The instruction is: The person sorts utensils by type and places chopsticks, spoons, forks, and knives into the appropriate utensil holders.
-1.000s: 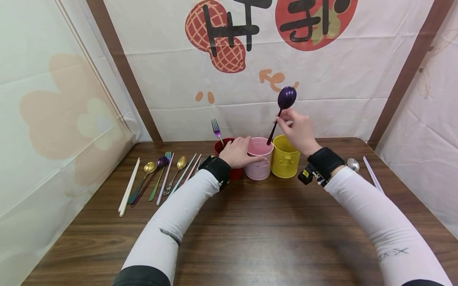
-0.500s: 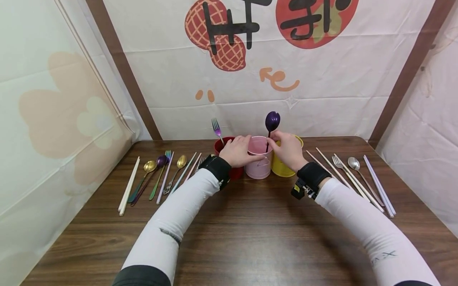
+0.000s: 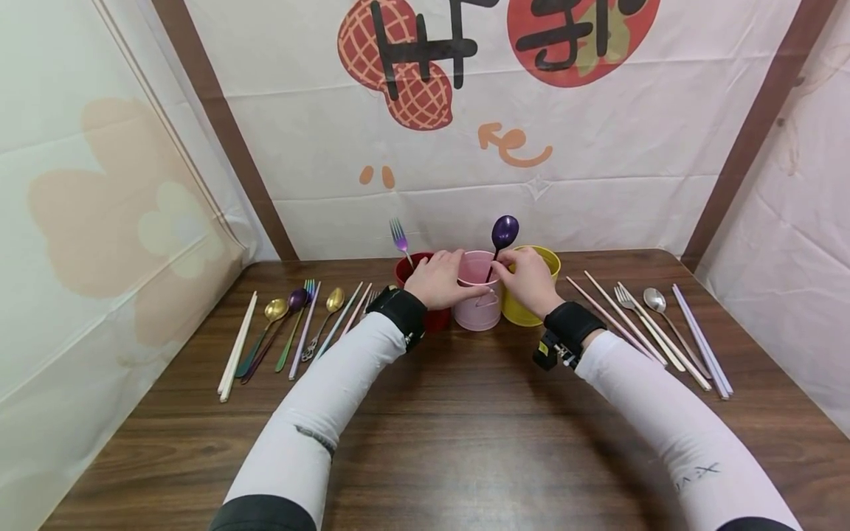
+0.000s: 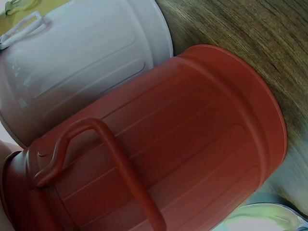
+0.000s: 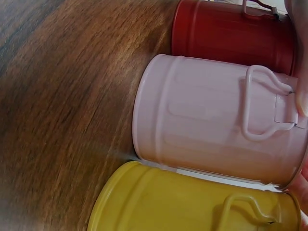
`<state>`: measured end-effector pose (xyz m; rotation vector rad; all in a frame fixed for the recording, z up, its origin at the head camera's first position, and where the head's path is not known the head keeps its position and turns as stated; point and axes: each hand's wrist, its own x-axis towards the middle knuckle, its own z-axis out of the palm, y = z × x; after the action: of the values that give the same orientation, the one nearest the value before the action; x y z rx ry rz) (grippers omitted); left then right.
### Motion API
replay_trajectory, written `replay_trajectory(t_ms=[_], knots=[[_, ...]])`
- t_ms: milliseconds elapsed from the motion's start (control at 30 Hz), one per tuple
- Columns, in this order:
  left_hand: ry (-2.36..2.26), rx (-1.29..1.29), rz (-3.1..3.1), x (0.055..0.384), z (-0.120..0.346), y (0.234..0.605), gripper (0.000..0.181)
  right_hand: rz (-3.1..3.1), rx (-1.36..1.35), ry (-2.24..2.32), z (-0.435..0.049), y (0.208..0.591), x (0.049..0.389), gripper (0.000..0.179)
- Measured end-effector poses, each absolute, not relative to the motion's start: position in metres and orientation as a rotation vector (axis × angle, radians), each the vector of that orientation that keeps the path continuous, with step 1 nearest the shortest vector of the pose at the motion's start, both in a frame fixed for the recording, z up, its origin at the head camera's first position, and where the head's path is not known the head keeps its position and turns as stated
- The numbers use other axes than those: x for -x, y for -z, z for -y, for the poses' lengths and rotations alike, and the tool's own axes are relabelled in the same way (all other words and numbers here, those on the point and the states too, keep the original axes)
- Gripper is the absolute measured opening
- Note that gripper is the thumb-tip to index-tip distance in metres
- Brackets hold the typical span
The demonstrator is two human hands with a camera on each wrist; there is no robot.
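My right hand (image 3: 529, 280) pinches the dark handle of a purple spoon (image 3: 505, 231), bowl upward, with the handle's lower end inside the pink bucket (image 3: 477, 317). My left hand (image 3: 438, 280) lies over the rims of the red bucket (image 3: 437, 321) and the pink one, its fingers extended and its thumb along the pink bucket's front rim. A rainbow-tinted fork (image 3: 398, 234) stands tines up in the red bucket. To the right, partly behind my right hand, is the yellow bucket (image 3: 521, 313). In the right wrist view the pink bucket (image 5: 211, 115) sits between the other two.
Left of the buckets lie white chopsticks (image 3: 237, 346), a gold spoon (image 3: 275, 310), another purple spoon (image 3: 297, 299) and several more utensils. On the right are a silver fork (image 3: 624, 297), a silver spoon (image 3: 654, 299) and lilac chopsticks (image 3: 702, 341). A printed cloth hangs behind the table.
My right hand has come left and down from above the yellow bucket, lowering the purple spoon's handle into the pink bucket. The left hand has stayed in place.
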<state>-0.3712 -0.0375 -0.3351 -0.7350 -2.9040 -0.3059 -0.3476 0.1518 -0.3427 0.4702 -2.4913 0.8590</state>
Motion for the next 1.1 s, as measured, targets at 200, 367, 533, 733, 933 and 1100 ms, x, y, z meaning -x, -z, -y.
replay_trajectory(t_ms=[200, 367, 533, 733, 933, 1100], knots=[[0.311, 0.736, 2.899, 0.369, 0.037, 0.333, 0.080, 2.472, -0.502, -0.859, -0.151, 0.340, 0.349, 0.016], [0.314, 0.740, 2.903, 0.368, 0.036, 0.333, 0.080, 2.468, -0.461, -0.852, -0.149, 0.338, 0.349, 0.020], [0.316, 0.731, 2.909, 0.367, 0.037, 0.332, 0.080, 2.467, -0.425, -0.854, -0.148, 0.337, 0.348, 0.020], [0.313, 0.727, 2.916, 0.368, 0.038, 0.333, 0.080, 2.489, -0.404, -0.879, -0.147, 0.338, 0.349, 0.022], [0.316, 0.738, 2.921, 0.370, 0.038, 0.335, 0.082, 2.516, -0.406, -0.882, -0.148, 0.337, 0.349, 0.023], [0.336, 0.733, 2.920, 0.371, 0.038, 0.335, 0.082, 2.545, -0.447, -0.890, -0.152, 0.330, 0.348, 0.024]])
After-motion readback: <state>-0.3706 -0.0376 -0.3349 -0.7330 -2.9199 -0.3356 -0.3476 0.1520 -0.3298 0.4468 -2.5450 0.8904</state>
